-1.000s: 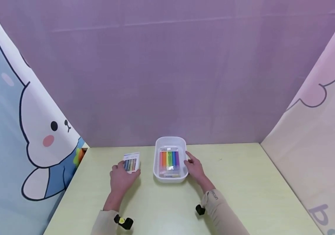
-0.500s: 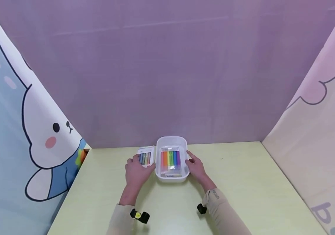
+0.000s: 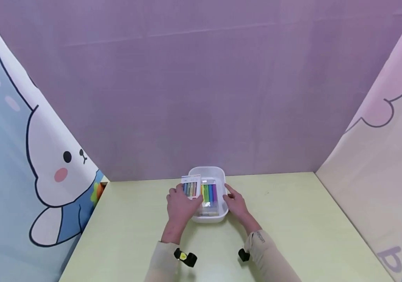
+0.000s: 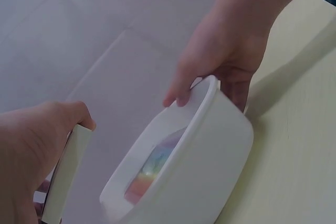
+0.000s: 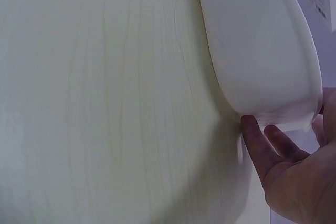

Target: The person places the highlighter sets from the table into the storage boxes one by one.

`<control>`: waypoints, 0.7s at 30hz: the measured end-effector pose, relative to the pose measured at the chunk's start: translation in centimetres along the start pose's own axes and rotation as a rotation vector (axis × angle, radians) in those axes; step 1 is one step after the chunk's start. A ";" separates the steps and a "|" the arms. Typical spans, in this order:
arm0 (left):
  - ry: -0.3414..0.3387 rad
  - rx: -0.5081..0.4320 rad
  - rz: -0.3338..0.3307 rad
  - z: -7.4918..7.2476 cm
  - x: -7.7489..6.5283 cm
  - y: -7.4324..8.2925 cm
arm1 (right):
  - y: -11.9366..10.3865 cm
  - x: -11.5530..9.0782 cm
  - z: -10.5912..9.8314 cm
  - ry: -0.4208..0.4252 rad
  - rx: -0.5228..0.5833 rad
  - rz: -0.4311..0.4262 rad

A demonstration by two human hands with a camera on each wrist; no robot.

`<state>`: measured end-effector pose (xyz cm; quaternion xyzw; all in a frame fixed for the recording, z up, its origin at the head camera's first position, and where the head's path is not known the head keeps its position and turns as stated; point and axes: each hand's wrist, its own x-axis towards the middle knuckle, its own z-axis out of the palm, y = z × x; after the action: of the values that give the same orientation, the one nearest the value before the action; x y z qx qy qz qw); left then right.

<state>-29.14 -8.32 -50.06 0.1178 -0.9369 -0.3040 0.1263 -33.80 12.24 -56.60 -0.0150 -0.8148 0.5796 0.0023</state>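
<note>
My left hand (image 3: pixel 182 203) grips a small flat white box (image 3: pixel 191 186) with a row of coloured sticks on its front. In the head view the box overlaps the left side of a white plastic bin (image 3: pixel 222 209). The left wrist view has the box (image 4: pixel 68 174) raised beside the bin's rim. My right hand (image 3: pixel 237 203) holds the bin's right side, thumb over the rim and fingers against the outer wall (image 5: pixel 257 40). Inside the bin lies a clear pack of rainbow-coloured sticks (image 3: pixel 208 194), partly covered by the box.
The bin stands on a pale wooden table (image 3: pixel 292 231), close to its back edge. A purple cloth wall (image 3: pixel 201 98) rises behind. Printed cloth panels close off the left (image 3: pixel 56 164) and right (image 3: pixel 380 164) sides.
My left hand has carried the small white box rightward from the table to the bin, where it now overlaps the pack. My right hand has stayed on the bin.
</note>
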 end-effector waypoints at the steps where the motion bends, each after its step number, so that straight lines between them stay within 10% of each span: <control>1: 0.000 0.003 0.002 0.2 0.0 0.2 | 0.1 0.0 0.0 0.000 0.005 0.004; 21: 0.015 0.110 0.050 2.5 0.3 3.9 | 0.1 0.3 -0.1 0.019 -0.010 -0.027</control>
<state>-30.75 -3.95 -49.63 0.1032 -0.9539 -0.2479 0.1343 -34.08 12.33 -56.69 -0.0095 -0.8177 0.5753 0.0180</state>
